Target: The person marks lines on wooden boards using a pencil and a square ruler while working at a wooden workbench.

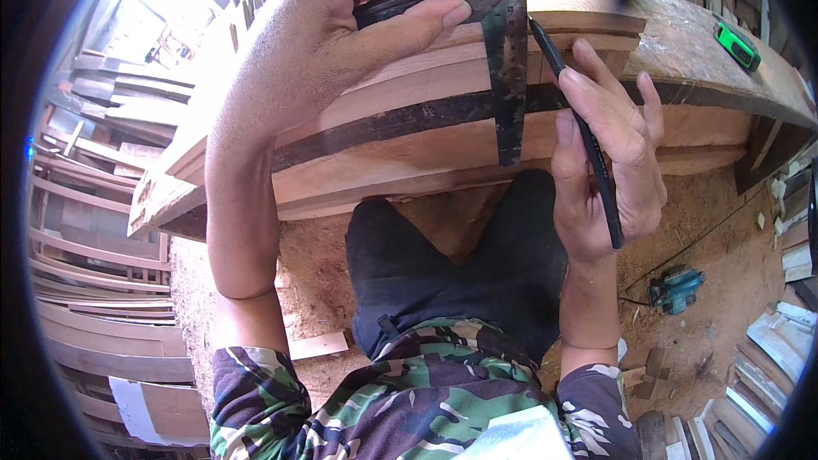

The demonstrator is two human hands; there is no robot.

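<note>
The left hand [341,25] clamps its fingers on the try square [494,43], pressed against the stacked boards [409,132] on the worktop. Just right of the square's blade, the right hand [609,162] pinches a black pencil [579,128]. Keep the stock tight and the tip hugging the blade.

Tools and hands, counted

There were two hands, left [324,34] and right [609,153], one try square [503,43], one black pencil [579,128], one green tape measure [738,44], one blue power tool [677,288].
</note>
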